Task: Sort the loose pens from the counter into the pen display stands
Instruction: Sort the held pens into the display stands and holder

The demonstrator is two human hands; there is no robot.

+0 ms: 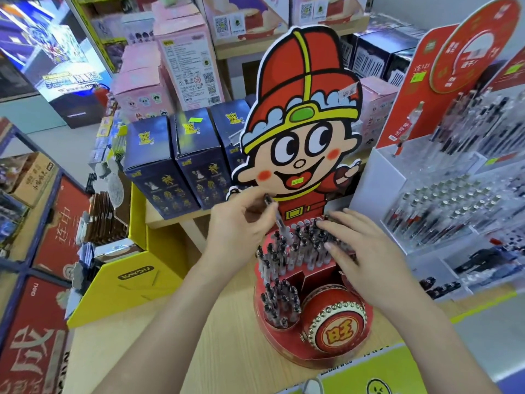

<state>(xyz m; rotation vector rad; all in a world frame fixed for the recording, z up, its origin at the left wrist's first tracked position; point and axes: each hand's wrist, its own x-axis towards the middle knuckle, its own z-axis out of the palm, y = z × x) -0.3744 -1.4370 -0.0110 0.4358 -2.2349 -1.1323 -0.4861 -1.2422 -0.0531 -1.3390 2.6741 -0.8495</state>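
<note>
Pens (279, 305) with black caps and clear barrels stand upright, packed close, in the low front pocket of a red cardboard display stand (287, 346) on the pale wooden tabletop (227, 336). Just beside that cluster, to its right, the stand carries a round red drum (333, 322) rimmed with pale studs, with a yellow character on its face. One tier up and further back, the upper-row pens (298, 251), a bigger crowd of the same kind, fill the stand's curved row with their caps up.

Both hands are over that upper row. The left hand (238, 223) pinches a single pen (277, 216) near its top between thumb and fingertips. It is tilted, dark end up, with its lower end down among the standing ones. The right hand (358, 251) lies with fingers straight and spread, the fingertips resting on the caps at the right side of the row.

Behind the hands rises the stand's backboard, a cartoon boy (301, 123) in a red and yellow cap. To the right a clear tiered rack (443, 209) holds more pens, and to the left sits a yellow carton (136, 280). Further back, dark blue boxes (193, 157) line a raised wooden ledge, with pink boxes (184, 52) beyond them.
</note>
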